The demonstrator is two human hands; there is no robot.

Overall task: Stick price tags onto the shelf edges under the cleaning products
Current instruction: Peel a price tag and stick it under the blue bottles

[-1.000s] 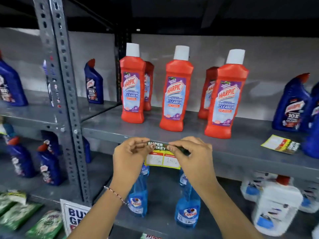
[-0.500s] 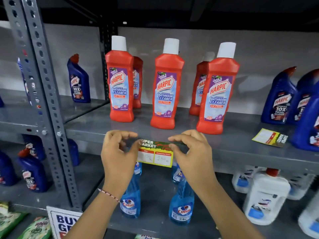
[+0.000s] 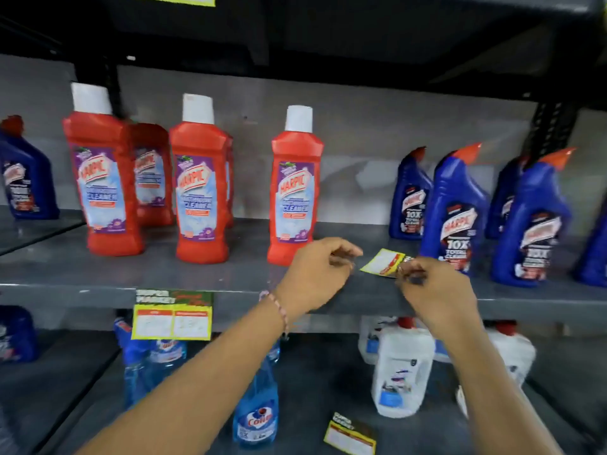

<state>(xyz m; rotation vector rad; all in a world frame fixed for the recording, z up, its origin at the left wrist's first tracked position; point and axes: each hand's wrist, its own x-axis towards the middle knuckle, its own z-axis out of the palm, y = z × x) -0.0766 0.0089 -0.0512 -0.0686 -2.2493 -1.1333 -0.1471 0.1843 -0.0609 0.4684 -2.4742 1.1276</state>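
Note:
A yellow and green price tag [image 3: 172, 315] hangs stuck on the grey shelf edge [image 3: 65, 295] below the red Harpic bottles [image 3: 200, 192]. A second loose price tag [image 3: 381, 262] lies on the shelf top between the red bottles and the blue Harpic bottles [image 3: 456, 211]. My right hand [image 3: 433, 290] pinches the right end of this loose tag. My left hand [image 3: 320, 270] hovers just left of it, fingers curled and apart, holding nothing.
Blue Colin spray bottles [image 3: 256, 412] and white jugs [image 3: 402, 372] stand on the lower shelf, where a third tag [image 3: 349, 436] lies flat. More blue bottles [image 3: 26, 182] sit at far left. A dark shelf hangs overhead.
Both hands left the tag now stuck on the shelf edge and moved right. My right hand took hold of the loose tag lying on the shelf top. The view shifted right.

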